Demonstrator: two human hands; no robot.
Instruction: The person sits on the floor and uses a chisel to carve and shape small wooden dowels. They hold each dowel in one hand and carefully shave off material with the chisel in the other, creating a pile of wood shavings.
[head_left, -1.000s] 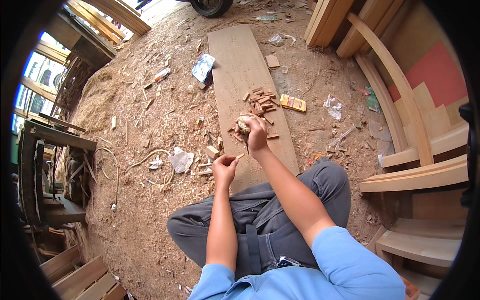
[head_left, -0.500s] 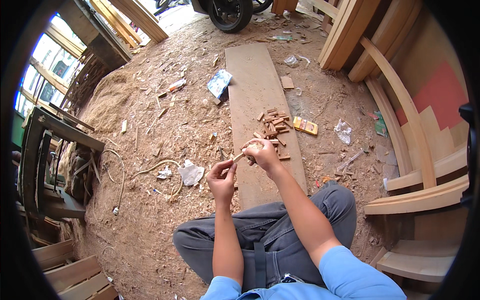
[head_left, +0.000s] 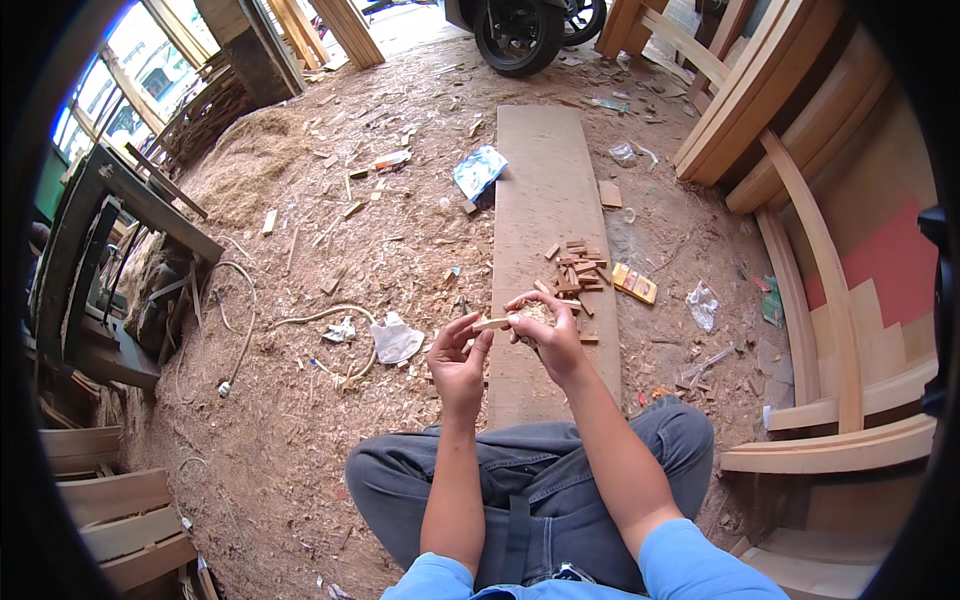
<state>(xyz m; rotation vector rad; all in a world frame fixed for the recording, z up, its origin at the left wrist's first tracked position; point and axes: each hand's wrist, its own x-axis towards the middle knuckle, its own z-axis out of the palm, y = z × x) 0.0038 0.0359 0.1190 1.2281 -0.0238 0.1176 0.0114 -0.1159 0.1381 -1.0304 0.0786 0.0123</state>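
Over the near part of a long board, my two hands hold a small pale wooden piece between them. My left hand pinches its left end between thumb and fingers. The fingertips of my right hand close on its other end. A pale, speckled patch shows within the curl of my right hand; I cannot tell what it is. Just beyond my right hand lies a loose pile of small brown wooden pieces on the board.
Wood shavings cover the floor. A yellow packet lies right of the board, a blue-white packet at its left edge. A white cloth-like scrap and a cable lie left. Timber frames lean at right; a motorcycle wheel stands far off.
The view has shifted, so the surroundings sit lower and farther right. The wooden piece, tilted before, now lies nearly level between my hands.
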